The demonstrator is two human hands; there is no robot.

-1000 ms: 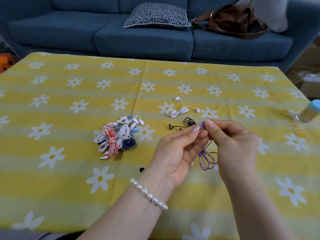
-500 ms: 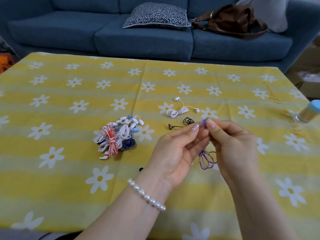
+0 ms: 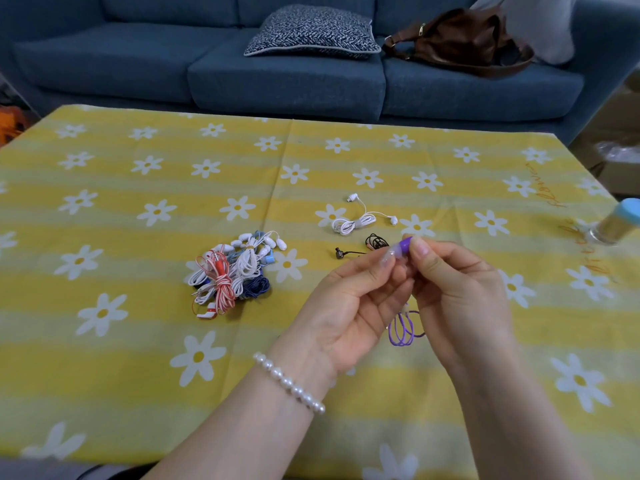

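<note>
Two hands meet above the near right part of a table (image 3: pixel 138 358) covered with a yellow cloth printed with white daisies. The left hand (image 3: pixel 349 306) and the right hand (image 3: pixel 457 292) share one set of purple earphones (image 3: pixel 401 329). Each hand has a narrow fingertip grip on the purple earbud, which is held up between them, while the coiled cord hangs below the fingers, just above the cloth. One pearl bracelet (image 3: pixel 289 384) circles the left wrist.

Three other groups of earphones lie on the cloth. Beyond the fingertips is one black set (image 3: pixel 375 242), partly hidden by the left fingers. A little farther back lies one white set (image 3: pixel 356 221), bundled, with both buds splayed out. Well to the left sits one tangled pile (image 3: pixel 232 271) of white, red-striped and blue sets — too knotted to count. At the right edge of the table lies one bottle (image 3: pixel 616 225) with a pale blue cap.

Behind the table stands one blue sofa (image 3: pixel 277 81), carrying one patterned cushion (image 3: pixel 311 32) and one brown bag (image 3: pixel 460 39).

Compared with half a second ago, a little more of the purple earbud shows between the fingertips. The hands, the hanging coil and everything on the cloth sit much as before.
</note>
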